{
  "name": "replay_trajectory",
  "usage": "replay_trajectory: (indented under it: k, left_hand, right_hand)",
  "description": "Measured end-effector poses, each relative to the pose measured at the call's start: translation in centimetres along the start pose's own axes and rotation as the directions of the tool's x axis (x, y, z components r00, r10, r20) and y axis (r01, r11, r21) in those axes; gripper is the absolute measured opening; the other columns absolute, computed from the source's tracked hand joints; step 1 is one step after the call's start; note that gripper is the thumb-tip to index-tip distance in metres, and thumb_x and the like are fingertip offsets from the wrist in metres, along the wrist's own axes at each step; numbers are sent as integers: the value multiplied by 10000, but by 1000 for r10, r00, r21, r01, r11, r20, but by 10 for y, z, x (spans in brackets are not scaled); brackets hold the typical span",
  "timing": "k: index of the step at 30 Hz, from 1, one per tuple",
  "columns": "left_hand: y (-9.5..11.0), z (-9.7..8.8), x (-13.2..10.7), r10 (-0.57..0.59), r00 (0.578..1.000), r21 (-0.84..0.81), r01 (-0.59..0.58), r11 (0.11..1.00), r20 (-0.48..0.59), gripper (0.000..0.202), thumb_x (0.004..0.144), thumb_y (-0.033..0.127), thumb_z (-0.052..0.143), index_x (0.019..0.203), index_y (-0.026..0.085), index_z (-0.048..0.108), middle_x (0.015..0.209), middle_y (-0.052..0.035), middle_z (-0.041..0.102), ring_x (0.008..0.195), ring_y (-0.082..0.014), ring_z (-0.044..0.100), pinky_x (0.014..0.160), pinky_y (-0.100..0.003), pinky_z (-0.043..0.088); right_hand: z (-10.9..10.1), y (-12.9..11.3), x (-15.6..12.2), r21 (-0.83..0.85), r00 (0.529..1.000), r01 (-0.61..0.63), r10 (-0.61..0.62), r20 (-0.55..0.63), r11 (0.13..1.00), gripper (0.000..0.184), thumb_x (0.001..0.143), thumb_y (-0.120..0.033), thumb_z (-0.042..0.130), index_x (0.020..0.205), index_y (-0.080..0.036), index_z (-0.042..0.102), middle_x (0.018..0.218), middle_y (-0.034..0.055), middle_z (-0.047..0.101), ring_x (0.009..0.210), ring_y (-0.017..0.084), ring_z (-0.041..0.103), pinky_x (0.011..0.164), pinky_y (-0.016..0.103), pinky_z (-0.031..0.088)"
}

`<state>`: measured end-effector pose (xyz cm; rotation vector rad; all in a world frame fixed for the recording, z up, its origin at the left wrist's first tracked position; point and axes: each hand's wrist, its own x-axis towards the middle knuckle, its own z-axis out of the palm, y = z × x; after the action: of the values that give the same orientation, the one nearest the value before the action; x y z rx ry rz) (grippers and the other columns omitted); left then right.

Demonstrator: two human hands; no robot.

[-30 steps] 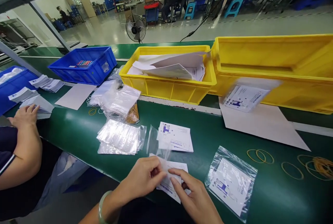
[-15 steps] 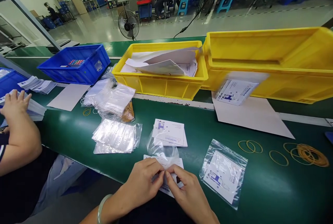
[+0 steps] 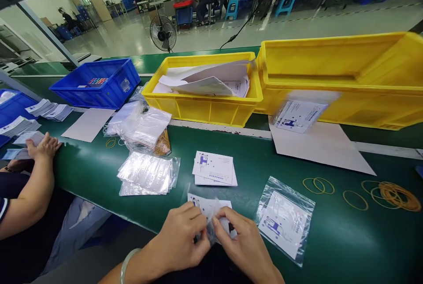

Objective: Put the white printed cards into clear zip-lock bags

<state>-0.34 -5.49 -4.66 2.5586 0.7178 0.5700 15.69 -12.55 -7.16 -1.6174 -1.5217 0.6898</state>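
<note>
Landmark: stack of white printed leaflets [image 3: 214,168] on green surface [image 3: 251,156]. Left: pile of clear plastic bags [image 3: 145,174]. Right: clear bag holding leaflet [image 3: 286,218]. Behind: small yellow plastic crate [image 3: 205,90]. Far right: loose tan rubber bands [image 3: 393,193].

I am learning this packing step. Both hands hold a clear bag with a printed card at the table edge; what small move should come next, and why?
Probably push the card fully into the clear bag. The left hand and right hand pinch the bag's near end, while much of the card lies beyond them; the bagged card beside them is fully enclosed.
</note>
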Motion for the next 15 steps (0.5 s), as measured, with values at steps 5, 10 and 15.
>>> replay_trajectory:
  k: [5, 10, 15]
  left_hand:
    - [1, -3, 4, -40, 999, -67, 40, 997, 12, 148, 757, 82, 459, 670, 199, 433, 621, 25, 520, 585, -124, 467, 551, -256, 342]
    - [-9, -19, 7, -202, 969, 30, 208, 978, -140, 224, 788, 66, 447, 628, 199, 363, 584, 34, 468, 541, -103, 438, 512, -228, 301]
    - [-7, -14, 11, -205, 963, 107, 225, 968, -176, 220, 773, 56, 443, 621, 197, 370, 573, 35, 471, 525, -99, 434, 502, -222, 294]
  right_hand:
    - [-4, 3, 2, -3, 997, -3, 3, 77, 1000, 260, 918, -213, 438, 676, -228, 532, 572, -48, 571, 486, 111, 530, 479, 207, 387]
    - [-15, 19, -9, 60, 987, -157, 159, -26, 986, 268, 951, -345, 491, 737, -233, 605, 605, -33, 612, 472, 124, 505, 471, 231, 395]
    - [-43, 15, -38, 239, 859, -320, 387, -335, 917, 267, 904, -480, 595, 987, -263, 726, 838, 42, 739, 653, 205, 679, 476, 236, 508]
